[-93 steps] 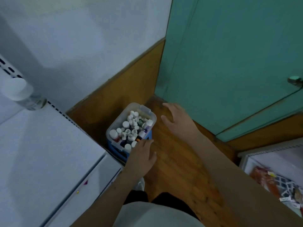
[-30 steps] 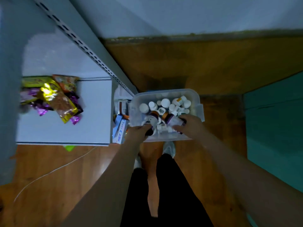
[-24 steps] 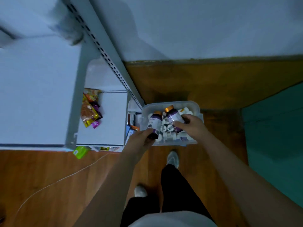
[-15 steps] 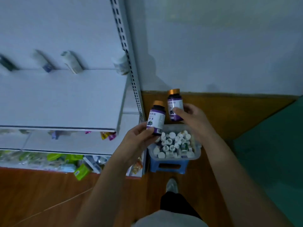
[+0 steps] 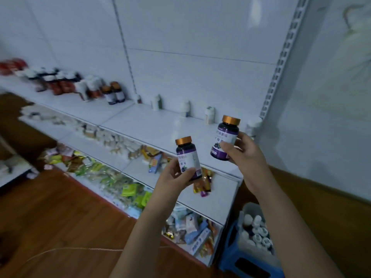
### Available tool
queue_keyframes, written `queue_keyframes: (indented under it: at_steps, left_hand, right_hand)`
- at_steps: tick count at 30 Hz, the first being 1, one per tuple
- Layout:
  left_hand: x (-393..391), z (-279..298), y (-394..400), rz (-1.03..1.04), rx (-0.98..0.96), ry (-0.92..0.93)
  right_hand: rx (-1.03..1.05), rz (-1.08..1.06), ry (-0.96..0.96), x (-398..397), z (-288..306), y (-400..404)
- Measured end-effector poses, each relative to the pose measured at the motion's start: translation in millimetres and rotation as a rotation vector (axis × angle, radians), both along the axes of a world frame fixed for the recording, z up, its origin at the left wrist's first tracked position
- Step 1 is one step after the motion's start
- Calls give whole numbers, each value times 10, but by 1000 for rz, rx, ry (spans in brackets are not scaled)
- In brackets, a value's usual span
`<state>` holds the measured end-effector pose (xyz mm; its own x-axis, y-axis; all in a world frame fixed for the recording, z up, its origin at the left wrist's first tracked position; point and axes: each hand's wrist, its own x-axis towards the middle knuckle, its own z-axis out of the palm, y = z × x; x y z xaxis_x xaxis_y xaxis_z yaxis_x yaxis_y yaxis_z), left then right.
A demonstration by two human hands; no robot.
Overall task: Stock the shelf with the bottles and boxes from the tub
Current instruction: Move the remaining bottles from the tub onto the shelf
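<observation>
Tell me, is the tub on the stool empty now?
No. The tub at the lower right holds many white-capped bottles. How deep they go cannot be told.

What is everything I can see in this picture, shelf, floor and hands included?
Purple-label bottles with gold caps: two, one in each hand, held in front of the top shelf.
Top shelf: one, white, small white bottles spaced along its back.
Dark bottles: a blurred cluster, brown and red, far left of the top shelf.
Lower shelves: white, with colourful packets and boxes.
Tub: one, clear, full of white-capped bottles, bottom right.
Stool: one, blue, under the tub.
Floor: brown wood.
Left hand: grip round the lower bottle.
Right hand: grip round the higher bottle.
</observation>
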<state>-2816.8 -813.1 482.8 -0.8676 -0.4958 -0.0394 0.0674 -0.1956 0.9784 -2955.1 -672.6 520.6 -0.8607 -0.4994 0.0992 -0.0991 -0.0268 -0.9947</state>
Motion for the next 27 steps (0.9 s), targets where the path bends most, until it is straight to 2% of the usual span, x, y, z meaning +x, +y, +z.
queue_keyframes:
  at_steps: [5,10,19,27]
  left_hand:
    - [341,44,-556,159,-49,-10]
    - [365,-69,-1186,272,-80,-55]
    - [-237,-203,-2843,397,-110,-174]
    - [-758,-230,-4181,529,-154,-281]
  right_hand:
    - [39,93,42,170,11,-726]
    - [58,168,69,63,-56,-1501]
    - [5,249,6,-597,-258,-3326]
    - [67,306,22,-1113,-278,-4780]
